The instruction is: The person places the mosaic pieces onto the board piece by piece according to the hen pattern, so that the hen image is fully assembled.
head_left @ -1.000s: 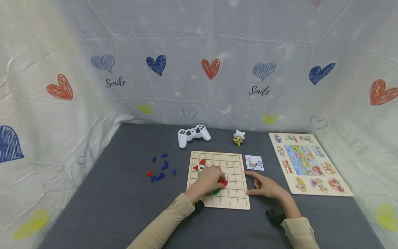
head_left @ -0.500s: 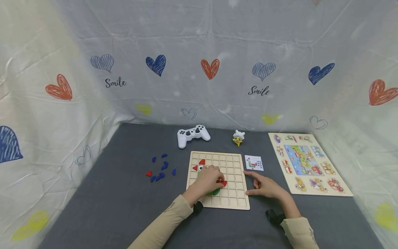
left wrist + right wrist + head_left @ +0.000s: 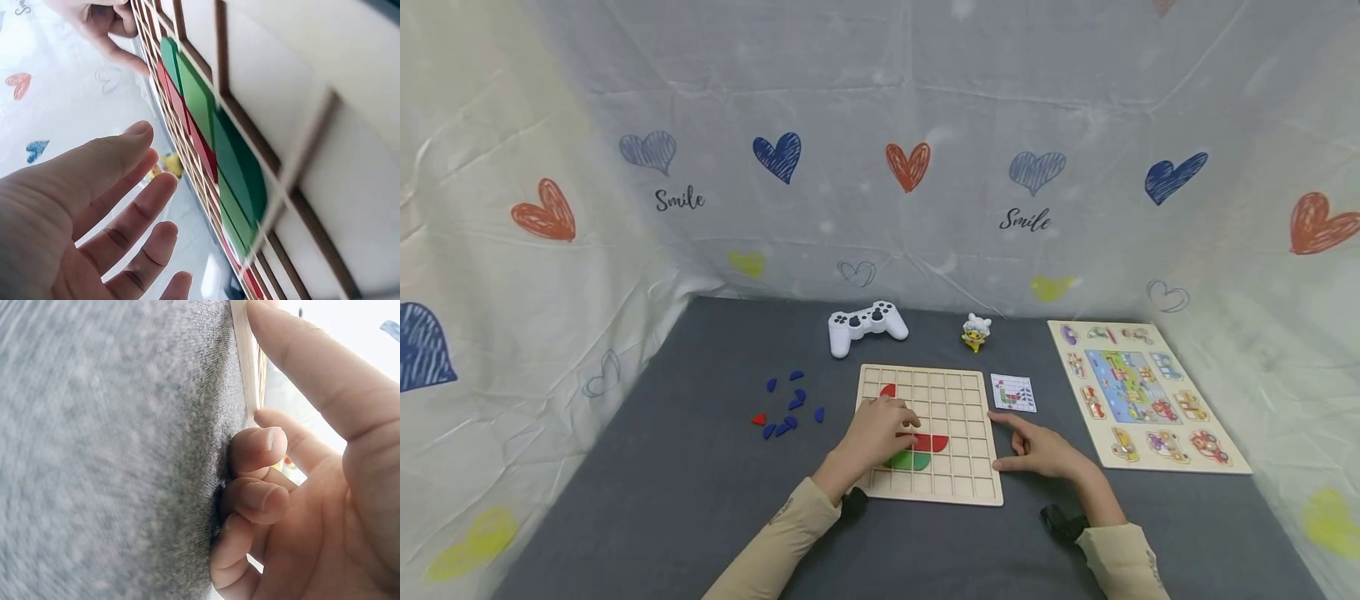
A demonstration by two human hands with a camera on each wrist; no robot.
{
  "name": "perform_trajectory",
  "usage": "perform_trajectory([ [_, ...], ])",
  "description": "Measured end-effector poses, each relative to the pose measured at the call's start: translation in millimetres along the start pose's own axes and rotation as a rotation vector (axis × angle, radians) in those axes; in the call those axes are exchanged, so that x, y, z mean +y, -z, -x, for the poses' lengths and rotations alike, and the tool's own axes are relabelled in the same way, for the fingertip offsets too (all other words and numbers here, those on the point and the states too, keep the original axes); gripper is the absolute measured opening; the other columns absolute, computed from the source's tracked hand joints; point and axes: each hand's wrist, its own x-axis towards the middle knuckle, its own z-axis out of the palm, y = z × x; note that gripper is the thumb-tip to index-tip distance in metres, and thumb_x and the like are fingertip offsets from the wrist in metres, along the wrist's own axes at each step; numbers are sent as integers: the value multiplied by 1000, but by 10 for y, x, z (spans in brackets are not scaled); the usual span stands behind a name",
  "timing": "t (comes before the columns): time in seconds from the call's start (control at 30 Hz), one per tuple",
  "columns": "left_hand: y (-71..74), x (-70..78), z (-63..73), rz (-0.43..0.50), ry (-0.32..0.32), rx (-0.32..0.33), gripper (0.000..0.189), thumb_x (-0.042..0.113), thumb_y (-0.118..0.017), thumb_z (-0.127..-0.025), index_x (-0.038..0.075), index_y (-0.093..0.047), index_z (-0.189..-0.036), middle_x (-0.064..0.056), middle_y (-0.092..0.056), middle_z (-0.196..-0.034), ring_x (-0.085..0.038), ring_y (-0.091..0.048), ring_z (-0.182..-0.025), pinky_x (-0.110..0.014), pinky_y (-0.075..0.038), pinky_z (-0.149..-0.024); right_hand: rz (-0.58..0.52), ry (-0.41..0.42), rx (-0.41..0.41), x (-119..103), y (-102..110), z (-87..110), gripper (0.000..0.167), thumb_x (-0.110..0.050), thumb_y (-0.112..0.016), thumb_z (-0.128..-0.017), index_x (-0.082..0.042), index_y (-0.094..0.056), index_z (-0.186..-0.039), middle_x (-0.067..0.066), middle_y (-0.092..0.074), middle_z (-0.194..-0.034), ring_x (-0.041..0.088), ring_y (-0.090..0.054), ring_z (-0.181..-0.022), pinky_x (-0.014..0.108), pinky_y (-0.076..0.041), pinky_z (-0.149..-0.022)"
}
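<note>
A wooden grid board [image 3: 960, 487] lies on the dark cloth, with red pieces [image 3: 936, 443] and green pieces [image 3: 917, 461] set in its cells. Over its left part hovers my left hand [image 3: 872, 433], hiding some cells. The left wrist view shows that hand [image 3: 119, 212] with its fingers spread and nothing between them. At the board's right edge, my right hand [image 3: 1041, 448] touches the side with thumb and forefinger. In the right wrist view the other fingers [image 3: 259, 450] of that hand are bent toward the cloth.
Several blue pieces [image 3: 790, 423] and a red triangle [image 3: 760, 419] lie left of the board. Behind it are a white game controller [image 3: 867, 327] and a small figurine [image 3: 975, 332]. A pattern card [image 3: 1013, 392] and a picture puzzle board [image 3: 1180, 425] lie to the right.
My left hand has let go of the red piece, which now lies in the board's row, and has drawn back to the left. The right hand has stayed at the board's edge.
</note>
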Motion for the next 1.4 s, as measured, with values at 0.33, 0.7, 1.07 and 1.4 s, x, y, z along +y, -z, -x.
perform_trajectory([
  [0.33, 100, -267, 168, -11, 91, 33, 20, 32, -74, -77, 23, -73, -95, 6, -66, -94, -16, -55, -82, -42, -45, -76, -1, 8, 4, -2, 0, 5, 78, -40, -73, -76, -13, -39, -140, -3, -43, -67, 5, -35, -53, 21, -30, -51],
  [0.7, 223, -596, 416, -33, 161, 89, 23, 28, -77, -74, 20, -73, -95, 4, -65, -91, -16, -54, -82, -42, -44, -74, -6, -7, 5, 0, -10, 0, 77, -39, -74, -76, -13, -39, -140, -3, -43, -67, 6, -35, -53, 21, -29, -51],
  [1.07, 295, -967, 675, -53, 235, 119, 23, 27, -78, -73, 21, -73, -94, 5, -63, -87, -17, -53, -79, -39, -42, -69, -3, 0, 8, 4, -5, 2, 78, -40, -74, -76, -13, -39, -140, -3, -42, -66, 6, -34, -53, 21, -28, -50],
  [1.4, 375, -1244, 892, -42, 291, 135, 25, 26, -77, -75, 18, -72, -98, 2, -63, -91, -20, -54, -82, -44, -43, -72, -4, -8, 4, 16, -2, -2, 78, -40, -74, -76, -14, -39, -141, -3, -43, -67, 6, -34, -53, 22, -28, -50],
])
